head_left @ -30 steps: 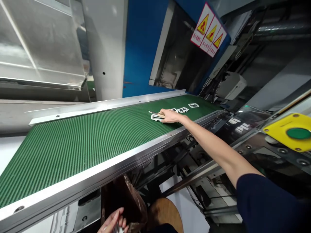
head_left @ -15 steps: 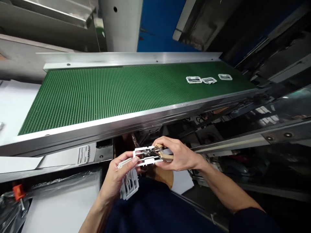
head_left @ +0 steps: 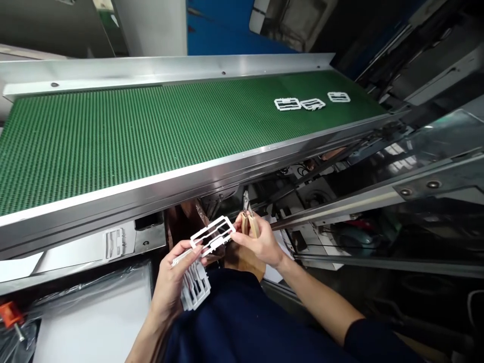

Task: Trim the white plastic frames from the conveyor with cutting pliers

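My left hand [head_left: 175, 275] is closed on several white plastic frames. One slotted frame [head_left: 222, 222] sticks out toward the right, pinched between thumb and fingers, while a stack of similar frames [head_left: 195, 286] hangs below the same hand. My right hand [head_left: 260, 245] is wrapped round a pair of nippers [head_left: 250, 222] with tan handles. The metal jaws point up, apart from the plastic. The thumb of this hand touches the right end of the pinched frame.
A green conveyor belt [head_left: 159, 131] with metal side rails runs across ahead of me, bearing several white frames [head_left: 287, 104] at its right. More frames [head_left: 113, 244] lie on the left ledge. An orange-handled clamp screw [head_left: 11, 313] sits at lower left, beside clear plastic film.
The nippers have come out of the frame's openings and swung upright in my right hand. The pinched frame is now tilted up at its right end. My view has shifted right and down.
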Available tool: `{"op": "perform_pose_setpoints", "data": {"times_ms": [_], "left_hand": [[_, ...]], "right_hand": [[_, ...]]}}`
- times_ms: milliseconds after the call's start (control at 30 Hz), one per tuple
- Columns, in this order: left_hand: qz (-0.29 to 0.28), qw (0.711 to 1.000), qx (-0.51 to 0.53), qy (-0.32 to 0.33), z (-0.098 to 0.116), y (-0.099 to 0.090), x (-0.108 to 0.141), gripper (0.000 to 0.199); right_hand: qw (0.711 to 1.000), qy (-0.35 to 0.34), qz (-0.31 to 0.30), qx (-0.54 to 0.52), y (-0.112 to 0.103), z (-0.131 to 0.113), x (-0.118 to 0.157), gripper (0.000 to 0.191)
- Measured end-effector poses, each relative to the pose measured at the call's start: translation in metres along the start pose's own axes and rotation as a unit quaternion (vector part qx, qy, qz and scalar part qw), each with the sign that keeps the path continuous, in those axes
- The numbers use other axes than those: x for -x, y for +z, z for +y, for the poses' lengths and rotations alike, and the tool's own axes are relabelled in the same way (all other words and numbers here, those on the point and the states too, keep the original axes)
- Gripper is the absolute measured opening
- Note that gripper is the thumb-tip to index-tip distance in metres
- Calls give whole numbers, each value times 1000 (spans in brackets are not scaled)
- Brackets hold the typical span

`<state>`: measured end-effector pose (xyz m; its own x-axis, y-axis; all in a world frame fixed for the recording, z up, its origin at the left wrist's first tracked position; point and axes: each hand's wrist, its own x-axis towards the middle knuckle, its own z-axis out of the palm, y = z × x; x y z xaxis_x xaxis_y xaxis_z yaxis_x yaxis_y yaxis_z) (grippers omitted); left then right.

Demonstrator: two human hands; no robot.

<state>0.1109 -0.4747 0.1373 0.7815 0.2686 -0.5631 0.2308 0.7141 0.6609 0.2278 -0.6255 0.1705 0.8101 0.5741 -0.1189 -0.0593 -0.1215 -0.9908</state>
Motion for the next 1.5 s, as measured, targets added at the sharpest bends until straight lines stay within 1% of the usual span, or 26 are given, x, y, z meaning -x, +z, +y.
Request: {"op": "perform_pose_setpoints", "data": {"times_ms": [67,100,133,167,200,267,333,400,433,500,533,600,667,733,800,833,867,933,1000,1100,1133,1200,1333,1400,1433,1500], "left_hand": [[-23,998,-49,20,-5,-2,-1,19],[-49,995,-86,25,-7,-5,-2,17],[-81,989,-123,25,-6,-8,-2,18],[-108,983,-150,22,-4,-12,-2,21],[-124,978,-165,21,1,-16,-2,25],[-121,976,-180,34,15,-23,-3,29],[-115,968,-217,54,31,-24,-3,28],[-161,947,-276,34,43,-21,-4,26],[-197,934,-298,10,46,-19,-5,25],[-260,911,-316,-41,47,-17,-5,23],[-282,905,-314,-60,45,-17,-5,22],[-296,909,-283,-75,38,-21,-4,19],[-296,922,-234,-84,28,-28,-4,19],[-309,929,-175,-103,18,-34,-5,31],[-330,929,-120,-121,9,-38,-7,49],[-334,929,-102,-122,6,-39,-7,54],[-332,932,-94,-115,3,-39,-7,56],[-304,941,-122,-87,1,-38,-7,52],[-257,946,-190,-54,3,-35,-3,46],[-193,935,-296,-4,6,-29,3,43],[-178,929,-324,16,7,-28,5,43],[-154,910,-381,62,5,-25,7,43],[-105,846,-498,158,0,-26,8,37],[-93,817,-540,180,-2,-27,9,33],[-94,807,-552,188,-2,-27,10,32],[-103,799,-560,196,-1,-26,11,31]], "right_hand": [[996,-2,82,-38,9,9,0,23],[993,-4,108,-51,11,11,-1,24],[992,-7,114,-54,12,12,-1,24],[994,-12,99,-44,11,11,-2,23],[998,-16,62,-22,9,9,-2,22],[998,-15,-50,37,2,4,-2,17],[982,-5,-163,93,-3,0,-2,14],[963,-8,-237,131,-4,0,-3,13],[956,-15,-256,139,-4,1,-3,13],[953,-28,-269,134,-1,6,-3,14],[955,-27,-268,124,0,8,-3,14],[961,-18,-259,97,3,13,-3,15],[966,-9,-249,67,5,16,-2,16],[969,-1,-243,40,9,19,0,18],[970,10,-244,21,12,21,1,18],[970,13,-244,18,14,21,1,18],[970,12,-243,19,15,21,1,17],[972,6,-234,36,16,20,0,14],[976,-4,-208,69,14,16,-1,12],[975,-23,-172,142,10,8,-3,7],[970,-32,-172,167,9,5,-3,6],[957,-51,-194,208,9,-1,-2,8],[926,-93,-238,279,10,-6,0,16],[912,-98,-251,308,11,-7,1,17],[906,-97,-258,320,12,-8,1,18],[895,-100,-270,340,13,-8,0,19]]}}
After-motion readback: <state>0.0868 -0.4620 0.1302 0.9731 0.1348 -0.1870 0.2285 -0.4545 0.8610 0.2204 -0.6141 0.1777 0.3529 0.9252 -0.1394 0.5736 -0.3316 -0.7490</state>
